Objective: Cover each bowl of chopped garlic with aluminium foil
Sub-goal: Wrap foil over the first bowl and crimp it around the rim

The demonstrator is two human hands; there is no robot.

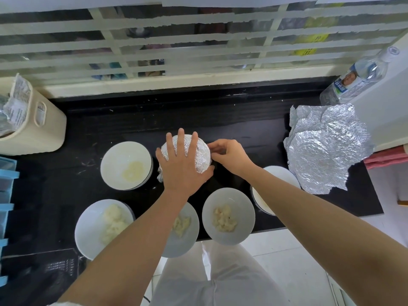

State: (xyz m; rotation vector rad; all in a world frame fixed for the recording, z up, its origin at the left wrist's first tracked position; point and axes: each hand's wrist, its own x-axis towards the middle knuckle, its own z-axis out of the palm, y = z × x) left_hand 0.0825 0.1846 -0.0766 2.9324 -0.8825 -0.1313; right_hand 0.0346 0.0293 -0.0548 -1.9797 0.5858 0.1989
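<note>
Foil (pixel 202 159): pressed flat by released left grip (pixel 182 168); edge pinched by right grip (pixel 230 154). Tearing is risked if overpulled.

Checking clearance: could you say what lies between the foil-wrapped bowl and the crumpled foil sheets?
Head view: the right hand, then bare black countertop.

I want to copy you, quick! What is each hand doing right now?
Left hand: open, pressing flat on the foil cover.
Right hand: fingers curled, pinching the foil cover's edge.
</note>
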